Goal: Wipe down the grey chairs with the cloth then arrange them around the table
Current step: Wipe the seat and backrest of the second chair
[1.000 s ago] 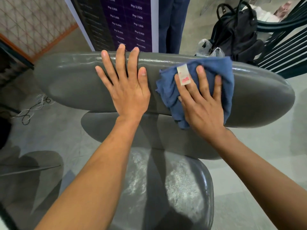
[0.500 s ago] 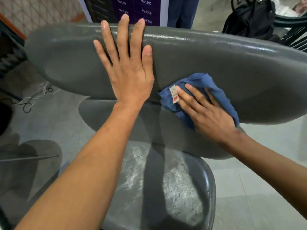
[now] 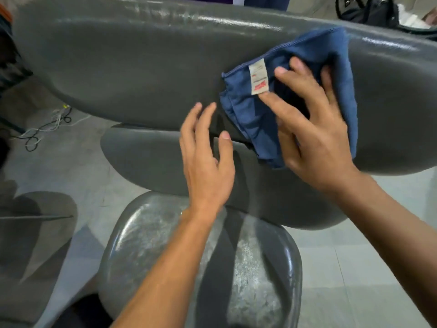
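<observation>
A grey chair fills the view, its wide upper backrest [image 3: 132, 67] glossy and damp-looking, a lower back panel [image 3: 151, 159] beneath it and a scuffed seat [image 3: 151, 247] below. My right hand [image 3: 314, 133] presses a blue cloth [image 3: 255, 124] with a white label against the right half of the upper backrest. My left hand [image 3: 205, 159] hovers with fingers spread in front of the gap between the two back panels, just left of the cloth, holding nothing.
A black bag [image 3: 369, 10] sits behind the chair at top right. Loose cables [image 3: 45, 129] lie on the grey tiled floor at left. Part of another grey chair [image 3: 30, 233] shows at the lower left.
My left hand has lifted off the upper backrest and dropped toward the lower panel. My right hand has slid the cloth up and to the right. The view has moved closer to the chair.
</observation>
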